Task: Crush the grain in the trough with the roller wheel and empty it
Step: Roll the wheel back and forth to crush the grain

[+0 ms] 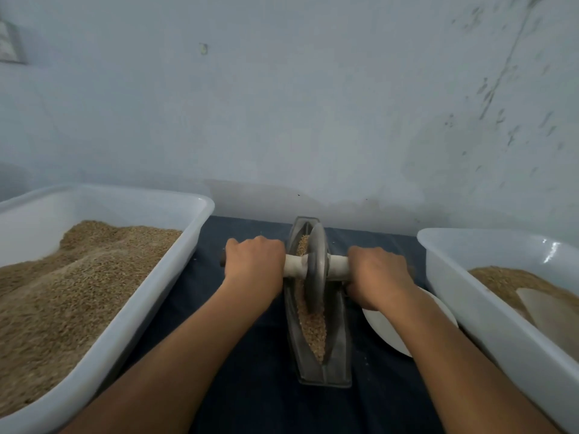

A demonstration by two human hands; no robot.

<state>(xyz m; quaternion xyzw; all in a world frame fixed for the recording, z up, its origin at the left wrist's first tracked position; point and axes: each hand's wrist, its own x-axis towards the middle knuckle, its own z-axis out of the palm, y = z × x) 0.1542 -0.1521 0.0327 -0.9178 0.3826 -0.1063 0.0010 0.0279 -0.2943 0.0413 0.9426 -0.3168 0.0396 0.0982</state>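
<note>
Left hand and right hand each curled round wooden axle either side of roller wheel. Wheel stands upright in narrow trough at worktop centre, lower rim buried in grain. Axle ends hidden under fingers. White plate half hidden behind right forearm. Left tub, right tub cut off by frame edges.

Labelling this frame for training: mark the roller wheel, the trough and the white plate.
roller wheel (317,267), head view, on the grey disc's face above the axle.
trough (340,346), head view, on its right outer wall near the close end.
white plate (388,327), head view, on the bare surface beside the right forearm.
</note>
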